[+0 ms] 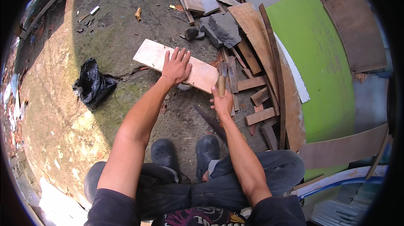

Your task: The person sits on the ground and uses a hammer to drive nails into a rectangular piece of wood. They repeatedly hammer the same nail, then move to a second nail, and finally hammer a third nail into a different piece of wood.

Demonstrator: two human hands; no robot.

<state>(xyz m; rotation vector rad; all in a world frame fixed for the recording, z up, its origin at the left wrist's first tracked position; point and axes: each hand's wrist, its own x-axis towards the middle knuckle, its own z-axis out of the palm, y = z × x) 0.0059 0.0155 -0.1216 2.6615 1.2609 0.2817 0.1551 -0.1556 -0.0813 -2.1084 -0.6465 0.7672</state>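
Observation:
A pale wooden board (148, 54) lies slantwise in front of me, raised off the ground on something mostly hidden beneath it. My left hand (176, 67) rests flat on its top, fingers spread. At the board's right end, my right hand (223, 101) is closed around the wooden handle of a claw hammer (224, 71), its metal head pointing up and away from me. Below that hand, a dark, narrow blade (208, 121), perhaps a saw's, lies on the ground, partly hidden by my right forearm.
Several wood offcuts (259, 116) lie to the right beside long planks (252, 28) and a green panel (311, 58). Grey stone blocks (225, 29) sit beyond the board. A black plastic bag (91, 84) lies at left. My dark clogs (164, 153) are close below.

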